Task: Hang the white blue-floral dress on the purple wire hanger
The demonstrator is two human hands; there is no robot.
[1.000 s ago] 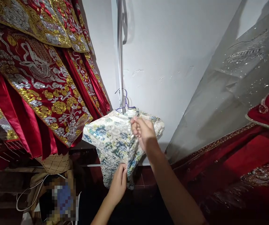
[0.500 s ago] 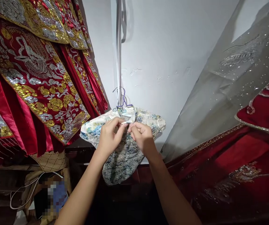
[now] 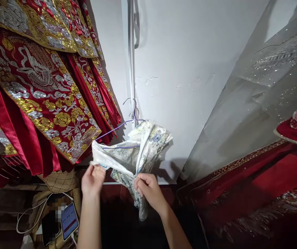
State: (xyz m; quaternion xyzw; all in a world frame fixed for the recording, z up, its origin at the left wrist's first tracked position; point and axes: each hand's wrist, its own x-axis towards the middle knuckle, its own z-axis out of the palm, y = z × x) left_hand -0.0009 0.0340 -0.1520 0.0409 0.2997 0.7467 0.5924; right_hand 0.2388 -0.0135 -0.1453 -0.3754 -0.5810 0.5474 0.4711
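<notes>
A white shirt (image 3: 152, 141) with a blue and yellow floral print hangs from a purple wire hanger (image 3: 114, 128). Its front gapes at the neck, and its left side has slipped below the hanger's bare left arm. My left hand (image 3: 93, 180) holds the fabric at the shirt's left edge, its fingertips partly hidden by cloth. My right hand (image 3: 148, 190) pinches the front edge at the bottom of the opening. The shirt's right shoulder still covers the hanger.
Red embroidered garments (image 3: 60, 103) hang at the left. A sheer glittering cloth (image 3: 231, 114) and a red beaded garment (image 3: 275, 180) fill the right. Below left, a phone (image 3: 69, 221) with a lit screen lies beside a white cable (image 3: 31, 209). A pale wall (image 3: 179, 52) stands behind.
My hands have moved apart and lower, the left going left. The shirt's front has opened wide, and its left shoulder has come off the hanger, baring the purple wire.
</notes>
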